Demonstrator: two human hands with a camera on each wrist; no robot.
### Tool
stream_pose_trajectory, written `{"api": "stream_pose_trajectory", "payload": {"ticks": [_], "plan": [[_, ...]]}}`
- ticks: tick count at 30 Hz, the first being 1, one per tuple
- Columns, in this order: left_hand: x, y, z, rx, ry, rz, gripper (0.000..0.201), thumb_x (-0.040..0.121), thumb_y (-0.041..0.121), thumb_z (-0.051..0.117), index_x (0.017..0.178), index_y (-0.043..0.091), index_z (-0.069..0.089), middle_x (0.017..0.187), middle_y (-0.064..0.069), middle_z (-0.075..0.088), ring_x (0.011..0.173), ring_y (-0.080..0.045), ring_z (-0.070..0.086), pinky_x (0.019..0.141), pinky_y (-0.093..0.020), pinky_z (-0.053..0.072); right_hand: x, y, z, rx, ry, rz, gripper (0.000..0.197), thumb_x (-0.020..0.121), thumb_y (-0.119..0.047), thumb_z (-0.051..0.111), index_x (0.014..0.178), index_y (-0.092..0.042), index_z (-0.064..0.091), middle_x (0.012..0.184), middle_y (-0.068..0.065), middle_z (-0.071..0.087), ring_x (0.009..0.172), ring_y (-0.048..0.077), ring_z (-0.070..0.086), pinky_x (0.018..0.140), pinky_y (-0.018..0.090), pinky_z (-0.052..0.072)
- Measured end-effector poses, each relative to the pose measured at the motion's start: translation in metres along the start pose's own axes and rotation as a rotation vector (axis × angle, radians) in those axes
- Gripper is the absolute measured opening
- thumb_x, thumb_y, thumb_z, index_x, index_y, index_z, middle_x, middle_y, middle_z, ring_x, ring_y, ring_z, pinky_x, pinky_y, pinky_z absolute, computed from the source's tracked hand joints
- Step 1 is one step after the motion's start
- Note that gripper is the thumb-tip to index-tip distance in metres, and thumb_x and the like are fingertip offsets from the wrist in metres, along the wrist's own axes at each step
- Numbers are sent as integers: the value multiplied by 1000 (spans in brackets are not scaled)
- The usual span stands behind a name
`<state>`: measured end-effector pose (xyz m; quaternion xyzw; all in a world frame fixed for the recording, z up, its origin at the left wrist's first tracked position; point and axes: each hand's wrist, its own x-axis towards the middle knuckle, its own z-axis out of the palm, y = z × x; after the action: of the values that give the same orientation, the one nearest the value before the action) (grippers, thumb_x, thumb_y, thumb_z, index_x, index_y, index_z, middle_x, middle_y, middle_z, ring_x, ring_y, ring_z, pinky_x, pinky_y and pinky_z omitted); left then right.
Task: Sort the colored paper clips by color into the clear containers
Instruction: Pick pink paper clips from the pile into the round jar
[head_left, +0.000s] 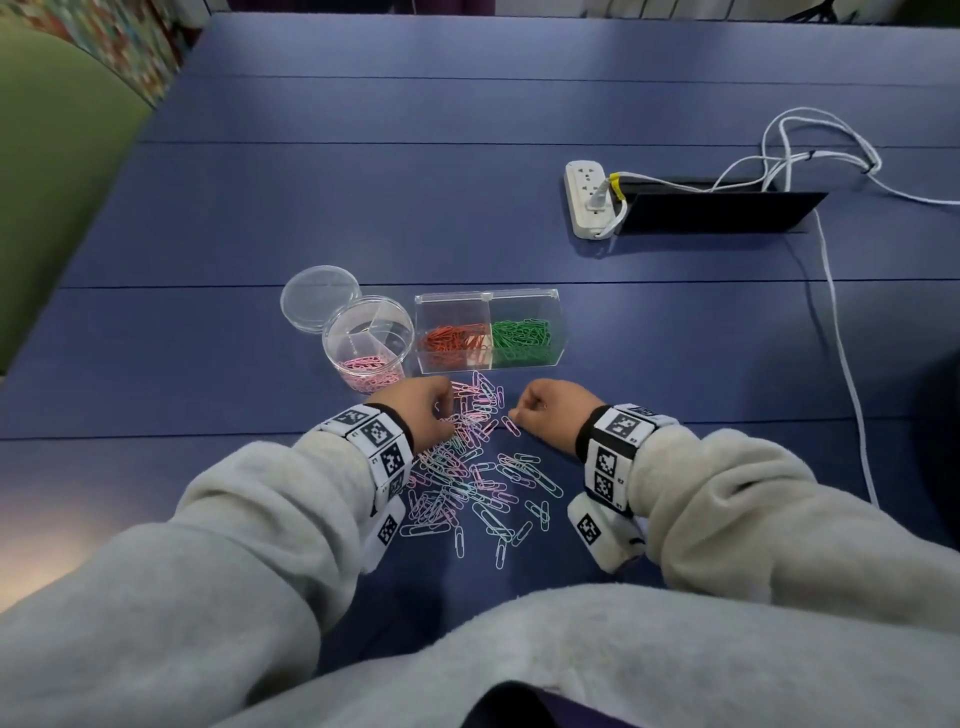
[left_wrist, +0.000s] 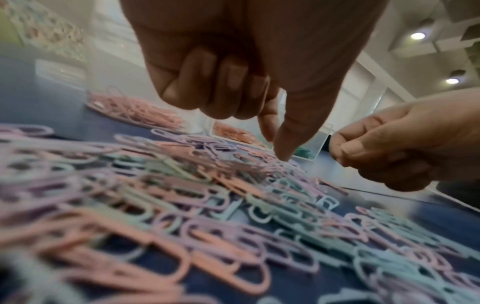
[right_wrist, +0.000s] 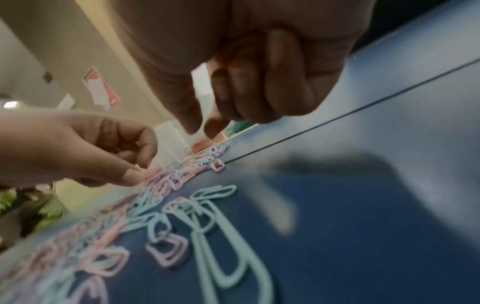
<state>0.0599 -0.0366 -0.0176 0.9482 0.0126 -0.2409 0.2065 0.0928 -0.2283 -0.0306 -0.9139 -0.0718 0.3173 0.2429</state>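
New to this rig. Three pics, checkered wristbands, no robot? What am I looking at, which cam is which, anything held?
No robot: a person sorts paper clips by hand. The marker bands carry wrist cameras. The big picture is from a head camera looking down; the other two look along each hand from the wrists.

On the blue table lies a loose pile of pastel clips. Behind it stand a round divided tub with pink clips and a rectangular box with orange and green ones. A power strip sits further back.

The left hand pokes its fingertips into the pile. The right hand is curled beside it; whether either pinches a clip is too blurred to tell.
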Motion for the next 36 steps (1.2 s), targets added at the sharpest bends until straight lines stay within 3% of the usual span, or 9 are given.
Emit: {"api": "stream_pose_trajectory", "payload": {"ticks": [3, 6, 10, 13, 16, 20, 23, 28, 36], "plan": [[-5, -6, -1, 52, -4, -27, 14, 85, 27, 63, 93, 25, 52, 92, 9, 54, 82, -14, 53, 71, -25, 42, 3, -5, 0, -186, -28, -7, 28, 85, -43, 64, 99, -20, 57, 99, -3, 58, 93, 18, 56, 74, 27, 43], [-10, -7, -1, 63, -19, -14, 18, 86, 31, 62, 101, 25, 55, 97, 9, 54, 85, -13, 53, 75, -26, 44, 5, -11, 3, -255, -33, -24, 20, 86, -35, 64, 99, -20, 59, 105, -1, 61, 97, 19, 58, 77, 28, 46], [-9, 0, 4, 106, -61, 86, 17, 89, 32, 56, 105, 27, 57, 106, 6, 60, 88, -16, 54, 79, -29, 47, 7, -19, 8, -262, -63, -90, 2, 87, -21, 60, 87, -23, 59, 101, -1, 64, 89, 17, 58, 78, 28, 48], [-6, 5, 8, 152, -82, 126, 18, 89, 25, 52, 105, 30, 60, 106, 4, 63, 93, -18, 57, 76, -30, 45, 7, -23, 9, -291, -101, -159, 5, 87, -19, 59, 89, -22, 61, 91, -4, 61, 82, 16, 56, 70, 26, 44], [-3, 6, 9, 184, -99, 125, 19, 89, 24, 51, 104, 31, 61, 106, 5, 64, 96, -19, 58, 74, -29, 45, 8, -26, 10, -326, -116, -208, 10, 87, -17, 57, 95, -22, 61, 94, -3, 61, 85, 17, 56, 71, 25, 43], [0, 4, 9, 213, -128, 111, 19, 87, 26, 55, 104, 33, 59, 107, 5, 63, 97, -19, 58, 81, -34, 50, 9, -25, 9, -360, -85, -230, 19, 89, -23, 58, 108, -24, 55, 90, -6, 55, 84, 16, 53, 71, 27, 42], [0, 4, 9, 228, -134, 101, 21, 84, 25, 57, 105, 32, 57, 103, 5, 61, 91, -19, 57, 78, -33, 50, 10, -24, 9, -403, -103, -241, 19, 88, -22, 55, 106, -28, 56, 93, -7, 58, 88, 18, 57, 74, 30, 49], [1, 5, 9, 271, -145, 103, 19, 85, 25, 56, 103, 31, 55, 91, 6, 54, 82, -18, 50, 69, -29, 44, 12, -29, 7, -497, -123, -236, 11, 88, -24, 54, 99, -26, 57, 91, -8, 56, 84, 17, 54, 67, 28, 42], [4, 8, 10, 306, -154, 133, 15, 89, 23, 49, 101, 23, 58, 99, 2, 63, 86, -20, 56, 76, -33, 50, 11, -30, 8, -490, -133, -194, 8, 87, -20, 54, 93, -24, 56, 98, -2, 62, 88, 21, 58, 73, 31, 48]]}}
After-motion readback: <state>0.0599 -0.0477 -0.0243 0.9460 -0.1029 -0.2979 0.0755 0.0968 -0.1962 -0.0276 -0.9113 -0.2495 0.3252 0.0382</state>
